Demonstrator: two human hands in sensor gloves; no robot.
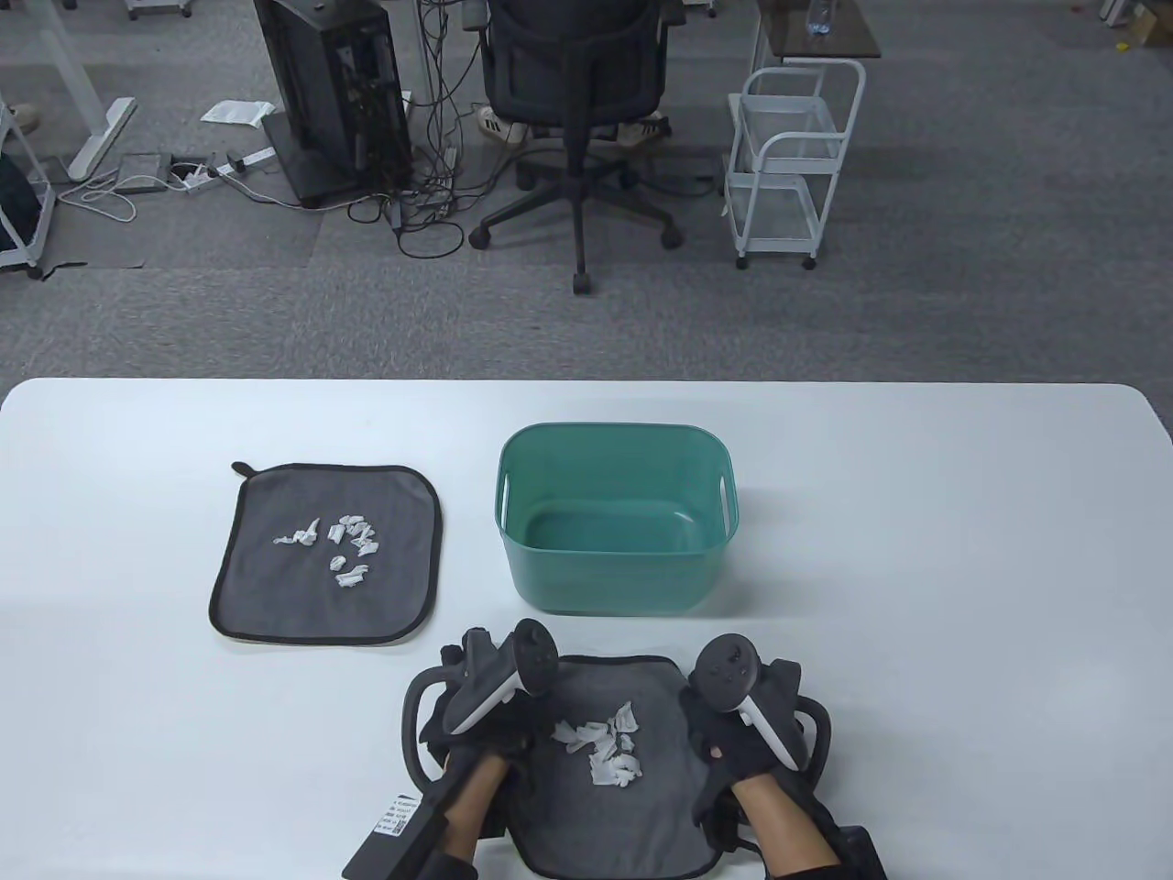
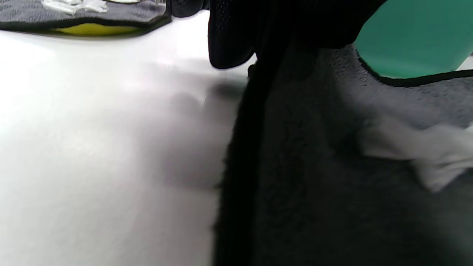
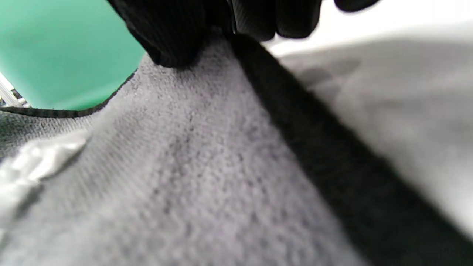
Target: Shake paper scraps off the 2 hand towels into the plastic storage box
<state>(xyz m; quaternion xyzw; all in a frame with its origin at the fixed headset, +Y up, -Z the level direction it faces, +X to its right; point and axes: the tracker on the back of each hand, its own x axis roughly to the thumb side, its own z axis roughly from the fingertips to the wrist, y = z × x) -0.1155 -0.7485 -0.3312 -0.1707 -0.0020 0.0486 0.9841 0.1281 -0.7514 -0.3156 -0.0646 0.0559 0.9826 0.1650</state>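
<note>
A grey hand towel (image 1: 632,830) lies near the front edge, with white paper scraps (image 1: 607,742) piled on its middle. My left hand (image 1: 463,720) grips its left edge and my right hand (image 1: 729,738) grips its right edge. In the left wrist view the gloved fingers (image 2: 232,37) curl on the towel (image 2: 332,166), whose edge is raised. The right wrist view shows fingers (image 3: 207,26) pinching the towel's border (image 3: 184,177). The green plastic box (image 1: 614,518) stands just beyond, with nothing inside. A second grey towel (image 1: 275,587) with scraps (image 1: 339,545) lies flat to the left.
The white table (image 1: 916,550) spreads wide to the right of the box. Beyond its far edge, on the carpet, stand an office chair (image 1: 577,82) and a white wire cart (image 1: 793,165).
</note>
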